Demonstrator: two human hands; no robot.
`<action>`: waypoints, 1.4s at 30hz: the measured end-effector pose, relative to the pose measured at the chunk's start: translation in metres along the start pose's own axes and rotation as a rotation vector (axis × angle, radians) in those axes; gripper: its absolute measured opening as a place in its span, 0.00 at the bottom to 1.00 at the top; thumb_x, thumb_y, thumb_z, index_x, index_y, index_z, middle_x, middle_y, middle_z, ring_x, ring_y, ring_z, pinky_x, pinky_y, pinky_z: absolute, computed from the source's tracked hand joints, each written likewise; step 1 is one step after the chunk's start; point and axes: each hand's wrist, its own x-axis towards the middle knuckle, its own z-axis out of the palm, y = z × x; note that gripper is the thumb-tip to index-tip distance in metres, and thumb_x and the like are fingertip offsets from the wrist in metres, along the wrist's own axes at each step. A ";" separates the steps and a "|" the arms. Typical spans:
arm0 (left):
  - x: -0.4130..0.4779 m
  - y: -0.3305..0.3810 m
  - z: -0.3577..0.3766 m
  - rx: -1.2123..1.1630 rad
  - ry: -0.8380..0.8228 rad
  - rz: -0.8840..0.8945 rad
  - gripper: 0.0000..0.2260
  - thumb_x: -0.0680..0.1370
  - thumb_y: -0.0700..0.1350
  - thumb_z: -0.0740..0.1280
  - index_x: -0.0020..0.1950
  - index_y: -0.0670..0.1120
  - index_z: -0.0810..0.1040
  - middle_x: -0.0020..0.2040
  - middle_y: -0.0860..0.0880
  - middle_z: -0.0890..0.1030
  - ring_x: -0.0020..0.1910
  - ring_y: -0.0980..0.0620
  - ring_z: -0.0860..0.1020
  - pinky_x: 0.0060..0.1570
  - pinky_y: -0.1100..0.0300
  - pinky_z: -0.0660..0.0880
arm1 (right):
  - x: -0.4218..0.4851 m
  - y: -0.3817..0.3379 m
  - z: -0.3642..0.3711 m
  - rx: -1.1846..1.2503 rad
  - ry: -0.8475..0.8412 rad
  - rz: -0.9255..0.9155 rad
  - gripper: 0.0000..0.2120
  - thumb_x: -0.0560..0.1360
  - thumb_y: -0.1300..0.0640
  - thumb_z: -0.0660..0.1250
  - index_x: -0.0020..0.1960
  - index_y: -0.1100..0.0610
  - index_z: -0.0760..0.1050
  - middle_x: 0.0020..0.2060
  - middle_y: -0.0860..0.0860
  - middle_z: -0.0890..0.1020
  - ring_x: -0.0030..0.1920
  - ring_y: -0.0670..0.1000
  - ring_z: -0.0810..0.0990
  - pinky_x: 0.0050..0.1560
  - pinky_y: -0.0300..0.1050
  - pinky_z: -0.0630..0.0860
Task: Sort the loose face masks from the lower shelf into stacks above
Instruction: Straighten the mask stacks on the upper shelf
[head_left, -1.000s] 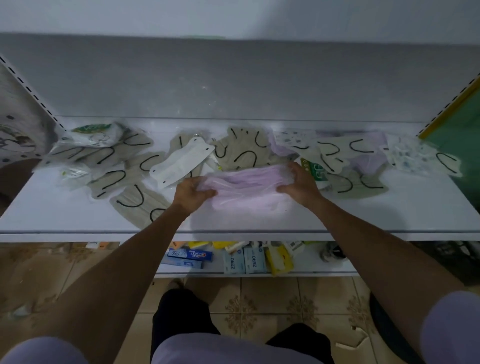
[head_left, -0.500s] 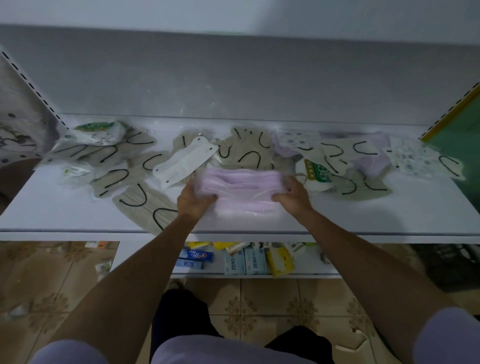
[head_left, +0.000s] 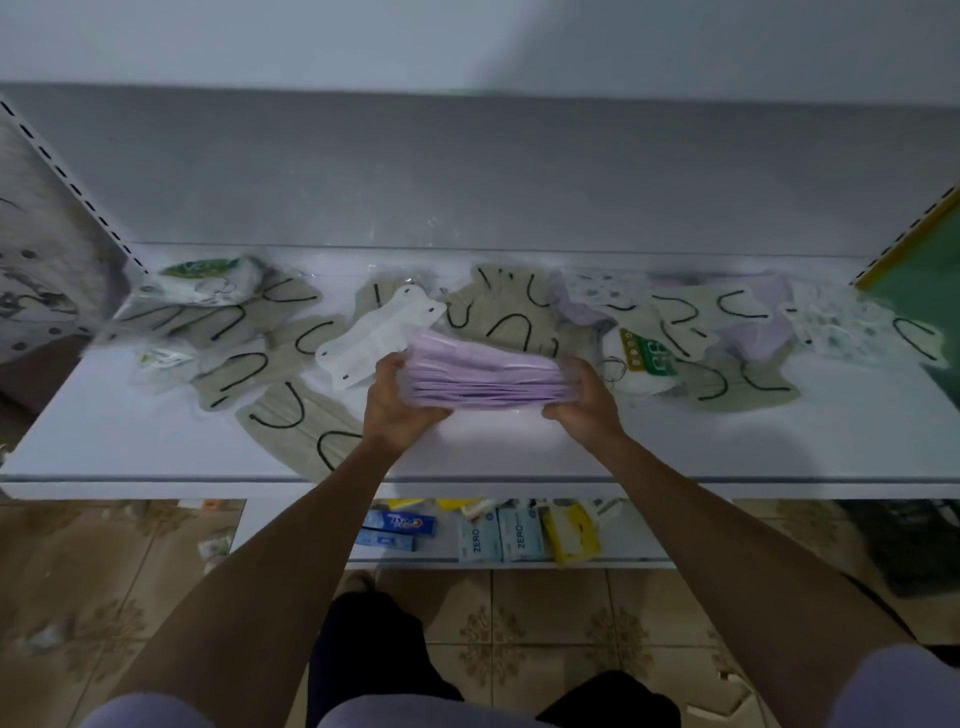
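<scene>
both arms reach forward; left hand (head_left: 397, 397) and right hand (head_left: 584, 397) clasp the ends of a lilac mask stack (head_left: 485, 376), raised just above the white shelf (head_left: 675, 441).

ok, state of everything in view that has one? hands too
left hand: grips left end of purple mask stack
right hand: grips its right end
purple mask stack: bunched together, held edge-on between both hands
beige masks: loose, scattered, overlapping on upper shelf
white mask: flat, lying across beige masks
patterned masks: loose, at right end
ZERO boxes: side by side on lower shelf
</scene>
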 end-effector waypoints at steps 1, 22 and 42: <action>0.003 0.002 -0.002 0.006 0.010 -0.001 0.39 0.62 0.43 0.80 0.66 0.44 0.62 0.60 0.47 0.72 0.58 0.47 0.73 0.54 0.57 0.70 | 0.002 -0.004 0.000 -0.006 0.010 -0.010 0.29 0.68 0.70 0.70 0.67 0.59 0.69 0.59 0.54 0.74 0.61 0.55 0.74 0.50 0.37 0.67; 0.012 0.079 -0.024 0.116 -0.050 0.042 0.35 0.72 0.40 0.71 0.73 0.47 0.56 0.47 0.48 0.75 0.43 0.49 0.75 0.40 0.59 0.70 | -0.033 -0.057 -0.019 0.165 0.386 0.013 0.37 0.69 0.63 0.67 0.74 0.52 0.58 0.46 0.53 0.74 0.41 0.48 0.74 0.29 0.24 0.68; -0.214 0.299 0.108 -0.255 -0.156 0.611 0.29 0.73 0.36 0.69 0.71 0.47 0.62 0.65 0.44 0.71 0.60 0.44 0.73 0.59 0.48 0.73 | -0.264 -0.071 -0.297 0.057 0.876 -0.209 0.37 0.72 0.68 0.64 0.75 0.45 0.57 0.66 0.49 0.71 0.57 0.52 0.75 0.55 0.43 0.75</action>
